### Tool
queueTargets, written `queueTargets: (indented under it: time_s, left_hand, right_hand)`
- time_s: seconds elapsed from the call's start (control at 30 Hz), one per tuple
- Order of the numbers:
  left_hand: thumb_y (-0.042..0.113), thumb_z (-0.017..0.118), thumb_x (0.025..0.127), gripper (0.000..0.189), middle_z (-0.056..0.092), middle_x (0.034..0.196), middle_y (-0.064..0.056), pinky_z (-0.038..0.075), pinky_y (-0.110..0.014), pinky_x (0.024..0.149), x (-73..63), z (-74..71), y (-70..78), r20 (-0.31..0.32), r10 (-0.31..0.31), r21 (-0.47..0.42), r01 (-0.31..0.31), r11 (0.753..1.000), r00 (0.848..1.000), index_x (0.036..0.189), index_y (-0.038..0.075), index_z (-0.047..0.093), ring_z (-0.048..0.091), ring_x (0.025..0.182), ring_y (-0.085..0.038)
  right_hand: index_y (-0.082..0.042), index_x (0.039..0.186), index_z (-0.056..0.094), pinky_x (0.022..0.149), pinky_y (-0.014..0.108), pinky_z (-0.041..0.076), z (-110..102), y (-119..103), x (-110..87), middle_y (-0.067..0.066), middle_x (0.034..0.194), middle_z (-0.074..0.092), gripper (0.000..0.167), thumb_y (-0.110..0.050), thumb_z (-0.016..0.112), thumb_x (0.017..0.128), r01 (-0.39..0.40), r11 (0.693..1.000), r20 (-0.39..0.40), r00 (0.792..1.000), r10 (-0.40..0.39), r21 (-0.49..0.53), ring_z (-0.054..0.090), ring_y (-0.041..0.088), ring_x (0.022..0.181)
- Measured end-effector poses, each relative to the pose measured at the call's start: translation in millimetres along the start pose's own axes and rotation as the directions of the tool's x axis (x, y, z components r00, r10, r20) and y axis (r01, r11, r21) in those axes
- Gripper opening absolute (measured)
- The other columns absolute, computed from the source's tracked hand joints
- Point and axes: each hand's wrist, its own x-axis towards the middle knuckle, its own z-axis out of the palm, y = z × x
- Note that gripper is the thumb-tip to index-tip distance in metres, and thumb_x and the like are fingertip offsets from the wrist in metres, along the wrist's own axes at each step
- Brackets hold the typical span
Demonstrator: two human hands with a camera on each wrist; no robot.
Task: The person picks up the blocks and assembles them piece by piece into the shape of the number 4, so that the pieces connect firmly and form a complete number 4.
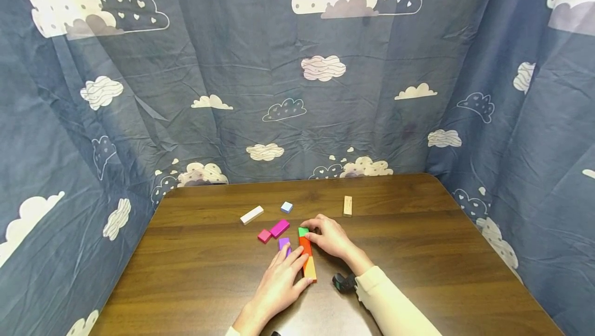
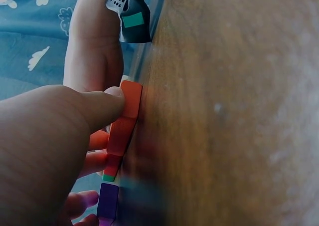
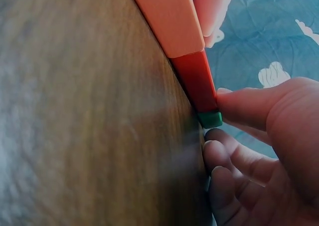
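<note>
Three blocks stand end to end in a row on the wooden table: a small green block (image 1: 303, 232) at the far end, a red block (image 1: 305, 245) in the middle and an orange block (image 1: 310, 270) nearest. My right hand (image 1: 333, 239) pinches the green block, thumb at its side by the red block and index finger at its far end. My left hand (image 1: 278, 285) lies along the row's left side with fingers outstretched. Its thumb touches the near end of the orange block. A purple block (image 1: 284, 243) is partly hidden under the left fingers.
Beyond the hands lie a magenta block (image 1: 280, 228), a pinkish-red block (image 1: 264, 236), a white block (image 1: 252, 215), a light-blue block (image 1: 286, 207) and a pale wooden block (image 1: 347, 206). A dark device (image 1: 344, 283) is by the right wrist. Cloud-print curtains (image 1: 260, 67) surround the table.
</note>
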Motion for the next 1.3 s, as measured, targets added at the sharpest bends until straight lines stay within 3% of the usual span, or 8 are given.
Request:
queueTargets:
  time_s: [0.93,1.3]
  left_hand:
    - [0.05,0.065,0.095,0.057,0.051,0.149,-0.005,0.033,-0.052,0.113,1.1,-1.2,-1.2,0.034,-0.023,-0.011,0.023,1.0,0.999,0.139,0.014,0.061,0.04,0.141,-0.04]
    - [0.049,0.064,0.095,0.059,0.049,0.151,-0.007,0.033,-0.055,0.112,0.4,-2.3,-1.7,0.042,-0.009,-0.007,0.01,1.0,0.999,0.142,0.015,0.058,0.038,0.142,-0.039]
  right_hand:
    - [-0.016,0.118,0.074,0.069,0.033,0.045,-2.2,-2.4,2.3,-0.005,0.09,0.061,0.027,-0.017,0.074,0.09,-0.003,1.0,0.01,1.0,0.003,-0.002,0.057,0.012,0.079]
    - [-0.014,0.116,0.074,0.071,0.031,0.047,-5.7,-3.1,2.5,-0.008,0.088,0.06,0.026,-0.017,0.074,0.09,-0.026,0.998,0.011,1.0,0.026,0.048,0.057,0.01,0.078]
